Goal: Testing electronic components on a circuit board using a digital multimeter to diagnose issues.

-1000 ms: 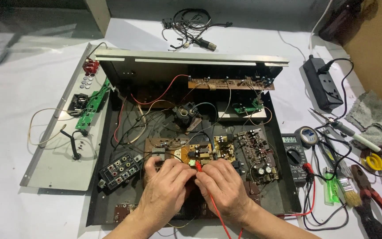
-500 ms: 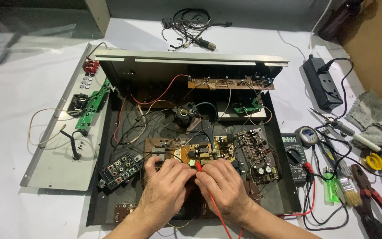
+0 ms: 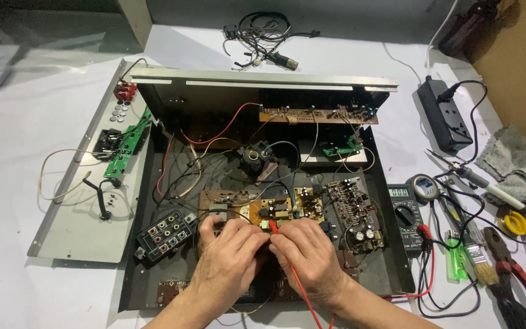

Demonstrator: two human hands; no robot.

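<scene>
An opened black metal chassis [image 3: 153, 286] lies in front of me with brown circuit boards [image 3: 312, 204] and loose wires inside. My left hand [image 3: 226, 259] and my right hand [image 3: 312, 256] meet over the middle board, fingertips touching it. My right hand holds a red test probe [image 3: 273, 226], whose red lead [image 3: 302, 298] runs back toward me. My left hand pinches something small against the board; what it holds is hidden by the fingers.
A multimeter [image 3: 404, 210] sits right of the chassis, with a soldering iron [image 3: 488, 186], brush [image 3: 476, 262], pliers [image 3: 522, 280] and power strip [image 3: 442, 119] beyond. The detached grey panel [image 3: 74, 225] lies left. A cable bundle [image 3: 263, 36] is at the back.
</scene>
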